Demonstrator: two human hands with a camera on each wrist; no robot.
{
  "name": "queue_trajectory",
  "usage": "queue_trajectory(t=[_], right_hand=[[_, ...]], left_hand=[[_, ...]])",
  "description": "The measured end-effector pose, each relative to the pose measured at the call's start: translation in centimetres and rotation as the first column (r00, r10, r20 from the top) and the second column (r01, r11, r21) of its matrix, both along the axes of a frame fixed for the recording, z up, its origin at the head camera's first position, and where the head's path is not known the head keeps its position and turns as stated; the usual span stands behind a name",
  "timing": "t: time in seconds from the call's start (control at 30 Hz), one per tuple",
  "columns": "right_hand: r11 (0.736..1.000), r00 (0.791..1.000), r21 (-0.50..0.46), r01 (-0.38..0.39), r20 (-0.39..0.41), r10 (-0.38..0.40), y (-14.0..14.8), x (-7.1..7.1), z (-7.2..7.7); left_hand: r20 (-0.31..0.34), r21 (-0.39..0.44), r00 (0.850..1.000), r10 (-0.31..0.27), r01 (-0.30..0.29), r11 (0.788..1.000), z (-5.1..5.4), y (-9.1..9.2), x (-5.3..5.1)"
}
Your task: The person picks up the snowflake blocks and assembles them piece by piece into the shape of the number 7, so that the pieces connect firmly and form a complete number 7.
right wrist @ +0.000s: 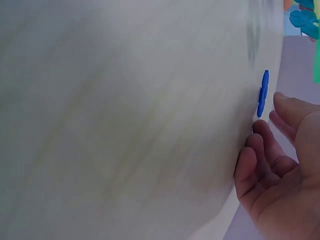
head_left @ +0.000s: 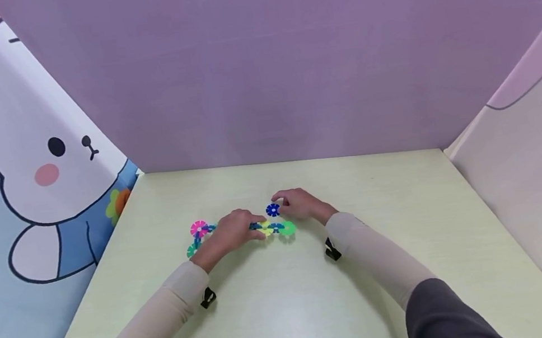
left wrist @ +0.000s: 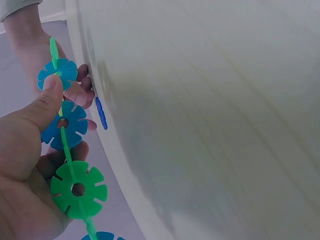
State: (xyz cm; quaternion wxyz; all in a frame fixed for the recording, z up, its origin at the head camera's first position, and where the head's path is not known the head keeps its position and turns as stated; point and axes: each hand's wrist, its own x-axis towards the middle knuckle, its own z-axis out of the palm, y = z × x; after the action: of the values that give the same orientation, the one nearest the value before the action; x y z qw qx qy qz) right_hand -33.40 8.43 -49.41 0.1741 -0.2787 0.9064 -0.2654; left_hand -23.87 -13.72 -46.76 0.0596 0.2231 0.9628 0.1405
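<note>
A chain of interlocking notched plastic discs, with a pink disc [head_left: 198, 227] at its left end and a light green disc [head_left: 287, 228] at its right, passes through my left hand [head_left: 232, 232]. The left wrist view shows the thumb [left wrist: 46, 100] pressing a blue disc while other fingers curl behind; a green disc [left wrist: 95, 202] hangs below them. On the tabletop lies a single dark blue disc [head_left: 269, 210], seen edge-on in the right wrist view. Around it reaches my right hand [head_left: 300, 203], thumb and forefinger spread, the other fingers loosely bent against the table.
The pale tabletop [head_left: 287, 302] meets a purple wall panel [head_left: 260, 80] at the back. A rabbit-printed panel [head_left: 65, 188] stands on the left, a pale pink one [head_left: 529, 160] on the right. Black wrist devices sit under both sleeves.
</note>
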Motion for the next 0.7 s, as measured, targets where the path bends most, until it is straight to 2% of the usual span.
queue_trajectory(t=[0.3, 0.47, 0.7], right_hand=[[0.993, 0.998, 0.114, -0.025, -0.06, 0.032, -0.88, 0.24, -0.2], [0.995, 0.996, 0.103, -0.009, -0.083, 0.017, -0.97, 0.51, -0.31], [0.997, 0.996, 0.035, 0.069, -0.056, -0.067, -0.9, 0.96, -0.1]], left_hand=[[-0.026, 0.015, 0.999, -0.037, 0.037, 0.999, -0.24, -0.15, 0.02], [-0.036, 0.013, 0.999, -0.035, 0.035, 0.999, -0.16, -0.18, 0.16], [-0.041, 0.009, 0.999, -0.036, 0.037, 0.999, 0.07, -0.27, 0.36]])
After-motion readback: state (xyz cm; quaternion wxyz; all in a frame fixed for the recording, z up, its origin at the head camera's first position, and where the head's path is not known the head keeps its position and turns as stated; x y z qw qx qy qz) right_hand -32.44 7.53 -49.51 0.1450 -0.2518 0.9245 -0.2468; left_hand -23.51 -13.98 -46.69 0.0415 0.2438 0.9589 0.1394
